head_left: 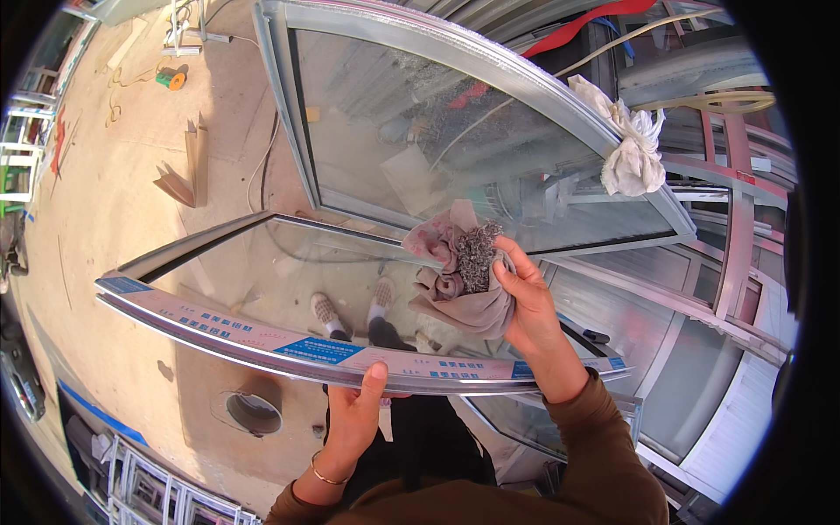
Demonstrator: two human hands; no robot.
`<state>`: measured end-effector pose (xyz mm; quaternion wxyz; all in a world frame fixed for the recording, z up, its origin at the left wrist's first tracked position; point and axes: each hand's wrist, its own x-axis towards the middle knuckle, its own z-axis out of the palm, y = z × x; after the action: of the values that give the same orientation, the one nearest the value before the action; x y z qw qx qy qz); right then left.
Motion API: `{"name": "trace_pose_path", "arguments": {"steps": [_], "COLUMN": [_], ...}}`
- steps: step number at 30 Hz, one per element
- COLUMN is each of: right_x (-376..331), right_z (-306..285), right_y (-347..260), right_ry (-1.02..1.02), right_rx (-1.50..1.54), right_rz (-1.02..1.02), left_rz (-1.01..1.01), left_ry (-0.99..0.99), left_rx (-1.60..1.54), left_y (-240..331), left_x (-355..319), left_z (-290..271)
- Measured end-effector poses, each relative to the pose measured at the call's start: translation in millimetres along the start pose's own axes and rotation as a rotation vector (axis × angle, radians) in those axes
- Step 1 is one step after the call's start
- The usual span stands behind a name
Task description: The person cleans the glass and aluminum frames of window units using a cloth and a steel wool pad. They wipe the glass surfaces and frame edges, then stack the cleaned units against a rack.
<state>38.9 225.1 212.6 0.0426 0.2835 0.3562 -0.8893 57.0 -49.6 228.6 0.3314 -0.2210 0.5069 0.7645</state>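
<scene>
In front of me a glazed window sash (219, 331) stands with its near rail covered in printed blue and pale film. My left hand (352, 418) is closed on that rail, thumb on top and fingers underneath. Above the pane, my right hand (531, 302) grips a greyish-pink rag (471, 311) together with a clump of grey steel wool (477, 255). The rag's loose folds hang left of the fingers. Whether it touches the glass, I cannot tell. Just beyond is a second glazed frame (459, 42), its pane smeared and dusty.
A knotted white cloth (634, 166) hangs on the far frame's right corner. Metal frames and bars (735, 201) crowd the right side. On the floor at left lie folded cardboard (197, 166) and an orange-green reel (172, 80). A round opening (254, 413) is at lower left.
</scene>
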Motion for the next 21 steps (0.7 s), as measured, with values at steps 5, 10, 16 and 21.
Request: {"name": "trace_pose_path", "arguments": {"steps": [5, 10, 16, 21], "right_x": [-4, -9, -16, -14], "right_z": [4, 12, 18, 13], "right_y": [-6, -13, -19, -24], "right_ry": [-0.053, -0.143, -0.235, -0.37], "right_rx": [0.049, -0.003, -0.066, 0.091], "right_rz": [0.002, -0.039, -0.041, 0.001], "left_rz": [-0.158, -0.223, -0.283, 0.667], "left_ry": [-0.141, -0.349, -0.788, -0.215], "left_rx": [0.092, 0.222, 0.582, 0.558], "left_y": [24, 30, 56, 85], "left_x": [-8, -9, -17, 7], "left_z": [-9, -20, -9, 45]}}
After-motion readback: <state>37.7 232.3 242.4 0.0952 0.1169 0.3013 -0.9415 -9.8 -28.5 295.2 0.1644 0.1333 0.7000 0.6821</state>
